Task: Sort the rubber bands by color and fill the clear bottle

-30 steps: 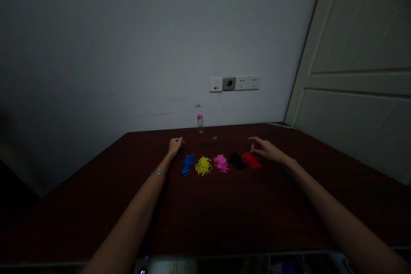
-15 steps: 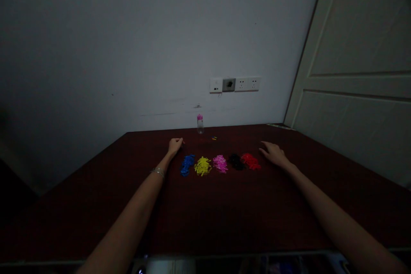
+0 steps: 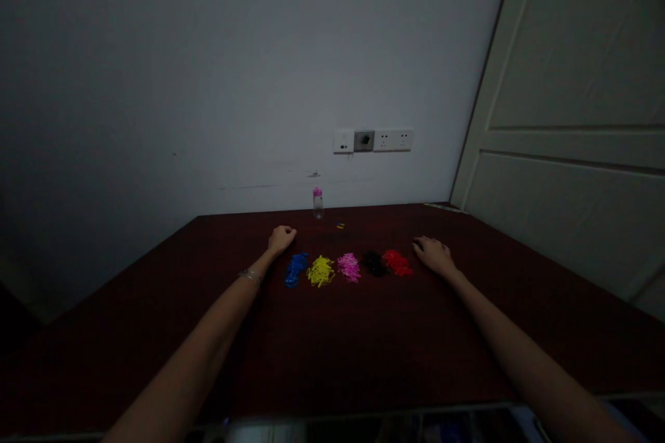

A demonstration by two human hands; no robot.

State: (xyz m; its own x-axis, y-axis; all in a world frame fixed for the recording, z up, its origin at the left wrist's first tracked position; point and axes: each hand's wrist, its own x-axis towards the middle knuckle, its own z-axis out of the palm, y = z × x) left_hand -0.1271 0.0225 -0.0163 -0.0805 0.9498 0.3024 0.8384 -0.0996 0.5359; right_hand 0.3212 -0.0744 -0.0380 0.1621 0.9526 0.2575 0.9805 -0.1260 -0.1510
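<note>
Left hand (image 3: pixel 282 239), right hand (image 3: pixel 433 254), colour between

Blue strips (image 3: pixel 296 269), yellow strips (image 3: pixel 321 270), pink strips (image 3: pixel 348 268), black strips (image 3: pixel 374 264) and red strips (image 3: pixel 397 263) lie heaped across the table (image 3: pixel 364 346). The blue sit just short of the left's folded-in fingers, the red just beside the right's loosely outstretched ones. Beyond stands a pink-capped bottle (image 3: pixel 318 206).

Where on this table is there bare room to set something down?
Crowded: the row of blue pile, yellow pile, pink pile, black pile and red pile. Bare: the table between that row and its front edge; also between the right hand and the panelled door.
</note>
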